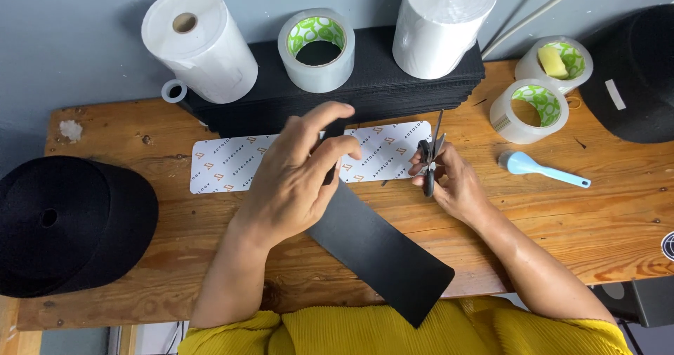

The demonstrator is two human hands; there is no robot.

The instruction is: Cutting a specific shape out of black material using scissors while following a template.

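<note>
**Black strip pinched in left hand, scissors in right**

Head view, the only one I have. Left hand [291,176] is closed in a pinch on the upper end of a black strip [382,246], fingers curled over its top edge; I read that as keeping the strip taut and flat. The strip runs diagonally from the hand down to the near table edge and overhangs toward the yellow sleeves. Right hand [449,179] is closed around the handles of black scissors [430,155], blades pointing up and away, slightly parted, just beside the strip's top but not touching it as far as I can tell. Under both hands lies a white printed sheet [225,164] flat on the wooden table [604,215]. Behind: stacked black material [379,81] carrying two white rolls and a clear tape roll [316,50]. Blue scoop-like tool [537,167] lies to the right, well apart. Big black roll [67,222] sits at the far left.
</note>
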